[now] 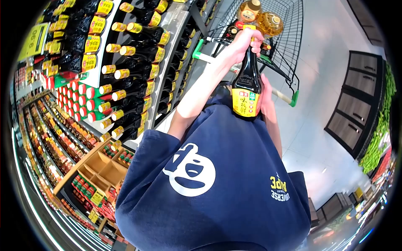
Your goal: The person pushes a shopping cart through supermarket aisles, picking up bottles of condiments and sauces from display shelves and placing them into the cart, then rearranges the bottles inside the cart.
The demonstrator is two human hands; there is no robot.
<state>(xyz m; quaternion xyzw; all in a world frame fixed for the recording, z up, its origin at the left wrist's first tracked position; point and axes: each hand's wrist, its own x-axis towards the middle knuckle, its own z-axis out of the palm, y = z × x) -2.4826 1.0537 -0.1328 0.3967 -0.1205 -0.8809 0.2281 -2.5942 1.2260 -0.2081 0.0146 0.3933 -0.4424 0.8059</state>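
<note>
A dark soy sauce bottle [248, 79] with a yellow label stands nearly upright in front of my chest, its label turned toward me. My left hand [246, 44] is closed around its neck, just below the yellow cap. Against the right side of the bottle's lower body rests my right hand [266, 94]; its fingers are partly hidden behind the glass. Beyond both hands is a wire shopping cart [289, 46] with green handle ends. Inside it are a bottle with a smiling-face label [249, 13] and a golden oil bottle [270, 24].
Shelves of similar soy sauce bottles [142, 54] rise close on my left, with red-capped bottles [77, 98] and a wooden bin display [100, 163] further back. A dark cabinet stand [354, 100] topped with green vegetables [379, 142] stands right, across the pale floor [310, 125].
</note>
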